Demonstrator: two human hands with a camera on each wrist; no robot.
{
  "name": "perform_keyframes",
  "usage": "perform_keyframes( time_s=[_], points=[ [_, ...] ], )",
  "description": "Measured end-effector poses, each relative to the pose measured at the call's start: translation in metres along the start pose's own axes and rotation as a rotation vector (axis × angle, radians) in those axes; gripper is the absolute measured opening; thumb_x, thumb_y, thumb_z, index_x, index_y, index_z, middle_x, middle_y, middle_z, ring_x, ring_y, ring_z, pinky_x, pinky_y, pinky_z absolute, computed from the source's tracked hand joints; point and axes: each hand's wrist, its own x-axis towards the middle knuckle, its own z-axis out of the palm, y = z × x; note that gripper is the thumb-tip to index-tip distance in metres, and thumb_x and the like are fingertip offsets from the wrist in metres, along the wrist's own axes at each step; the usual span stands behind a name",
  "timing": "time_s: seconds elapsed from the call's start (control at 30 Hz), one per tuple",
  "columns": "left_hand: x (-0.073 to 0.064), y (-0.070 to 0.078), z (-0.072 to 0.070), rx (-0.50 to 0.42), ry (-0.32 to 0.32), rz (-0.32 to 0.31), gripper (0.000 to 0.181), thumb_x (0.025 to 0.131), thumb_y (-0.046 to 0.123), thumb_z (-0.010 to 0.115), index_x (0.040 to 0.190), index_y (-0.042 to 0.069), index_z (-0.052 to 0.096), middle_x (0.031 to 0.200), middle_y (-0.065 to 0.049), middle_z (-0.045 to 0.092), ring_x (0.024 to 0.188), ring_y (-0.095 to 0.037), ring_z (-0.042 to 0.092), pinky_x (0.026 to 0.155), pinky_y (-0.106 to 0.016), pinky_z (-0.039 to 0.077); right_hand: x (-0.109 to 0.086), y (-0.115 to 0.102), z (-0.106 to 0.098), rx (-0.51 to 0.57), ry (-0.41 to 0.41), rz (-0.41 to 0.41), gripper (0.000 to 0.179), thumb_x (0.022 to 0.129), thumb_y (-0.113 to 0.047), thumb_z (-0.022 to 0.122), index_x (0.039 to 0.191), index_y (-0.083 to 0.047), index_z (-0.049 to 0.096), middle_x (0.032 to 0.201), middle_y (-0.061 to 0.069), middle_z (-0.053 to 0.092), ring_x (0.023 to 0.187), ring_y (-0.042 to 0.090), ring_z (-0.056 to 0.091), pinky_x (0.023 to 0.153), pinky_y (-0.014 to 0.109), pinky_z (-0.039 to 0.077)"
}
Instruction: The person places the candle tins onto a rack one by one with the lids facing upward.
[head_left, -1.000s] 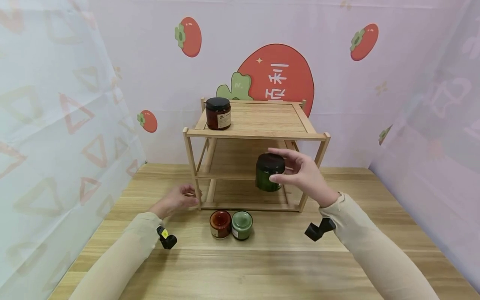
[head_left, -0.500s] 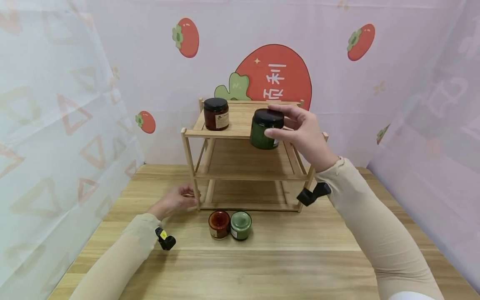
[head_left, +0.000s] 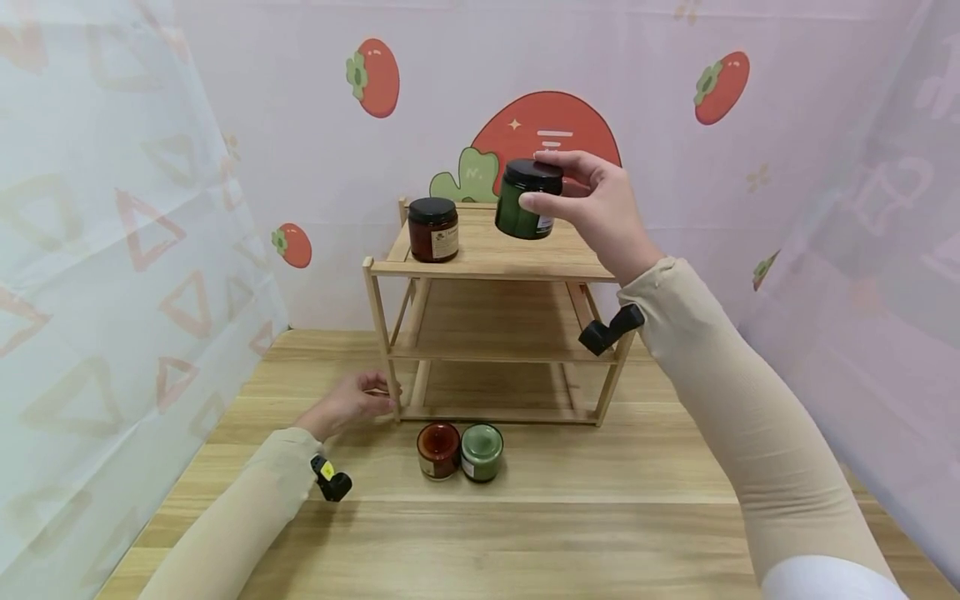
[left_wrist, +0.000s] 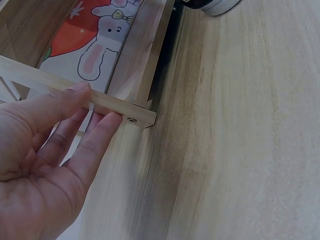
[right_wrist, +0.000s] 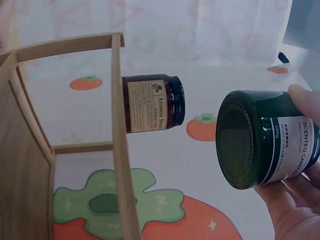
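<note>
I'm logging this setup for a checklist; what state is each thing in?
Wooden rack: standing on the table, its front left leg pinched by the left hand
Dark green jar: lidded, held above the top shelf by the right hand
Brown jar: lidded, upright on the top shelf
Red jar: on the table; lid unclear
Light green jar: on the table beside the red jar; lid unclear

Fruit-print backdrop [head_left: 540, 50], triangle-patterned side curtain [head_left: 135, 250], wood-grain table [head_left: 525, 537]
</note>
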Motion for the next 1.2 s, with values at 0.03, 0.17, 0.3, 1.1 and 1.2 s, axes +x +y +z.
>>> perform_keyframes(
  time_s=[0.03,0.17,0.3,1.1,1.2],
  points=[
    [0.000,0.000,0.000,0.001,0.003,-0.002,0.034,0.086,-0.005,0.065,0.117,-0.009,0.053,0.123,-0.032,0.054,0.099,-0.022,0.064,0.087,-0.029,0.057,0.001,0.000,0.000,0.002,0.003,0.003,0.053,0.075,-0.016,0.083,0.125,-0.017,0.064,0.125,0.003,0.062,0.111,0.018,0.063,0.095,0.030,0.049],
    [0.000,-0.001,0.000,0.010,0.009,-0.005,0.034,0.086,-0.004,0.066,0.117,-0.008,0.053,0.123,-0.032,0.054,0.099,-0.022,0.064,0.086,-0.029,0.057,0.007,0.003,0.004,0.007,0.003,0.021,0.056,0.074,-0.017,0.084,0.126,-0.017,0.063,0.123,0.003,0.063,0.113,0.017,0.062,0.097,0.032,0.046],
    [0.001,-0.001,-0.001,0.017,0.006,-0.003,0.034,0.087,-0.003,0.066,0.118,-0.008,0.053,0.124,-0.033,0.054,0.099,-0.022,0.064,0.087,-0.030,0.057,0.013,0.010,0.011,0.054,-0.006,0.042,0.056,0.075,-0.013,0.083,0.127,-0.014,0.063,0.122,0.003,0.062,0.113,0.019,0.061,0.095,0.032,0.047],
    [0.001,-0.001,0.001,0.020,0.008,0.005,0.033,0.087,-0.004,0.066,0.117,-0.009,0.053,0.122,-0.033,0.054,0.098,-0.020,0.064,0.086,-0.028,0.057,0.022,0.037,0.043,-0.056,-0.059,0.103,0.059,0.078,-0.019,0.081,0.131,-0.016,0.057,0.127,0.004,0.057,0.113,0.017,0.060,0.097,0.033,0.048],
    [0.001,-0.001,0.001,0.016,0.013,0.001,0.033,0.086,-0.005,0.066,0.117,-0.008,0.054,0.123,-0.033,0.054,0.098,-0.020,0.064,0.085,-0.028,0.057,0.023,0.038,0.045,-0.040,-0.054,0.120,0.058,0.078,-0.017,0.081,0.130,-0.016,0.056,0.126,0.005,0.056,0.112,0.017,0.060,0.097,0.033,0.049]
  ],
)
